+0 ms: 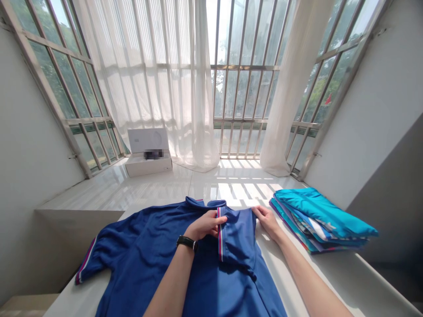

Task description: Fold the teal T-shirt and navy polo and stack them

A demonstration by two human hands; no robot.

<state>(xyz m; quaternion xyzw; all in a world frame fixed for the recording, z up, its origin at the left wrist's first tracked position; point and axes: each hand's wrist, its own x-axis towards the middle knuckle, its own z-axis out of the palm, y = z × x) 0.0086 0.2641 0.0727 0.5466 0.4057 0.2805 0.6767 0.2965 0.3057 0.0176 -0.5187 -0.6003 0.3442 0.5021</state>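
Observation:
A dark blue short-sleeved polo shirt (158, 246) lies spread on the white table, its collar toward the window. Its right-hand sleeve (236, 233) is folded inward over the body, the striped cuff facing left. My left hand (206, 224), with a black watch (187, 242) on the wrist, pinches that cuff between thumb and fingers. At the fold's outer upper corner, near the shoulder, my right hand (264, 218) grips the shirt's edge with its fingertips. The other sleeve (95, 257) stretches out flat to the left.
Several folded garments (320, 220) are stacked at the right, bright turquoise on top. An open white box (148, 165) stands on the windowsill (194, 182) at the back left. White curtains (185, 88) hang before the barred window. A wall rises at the right.

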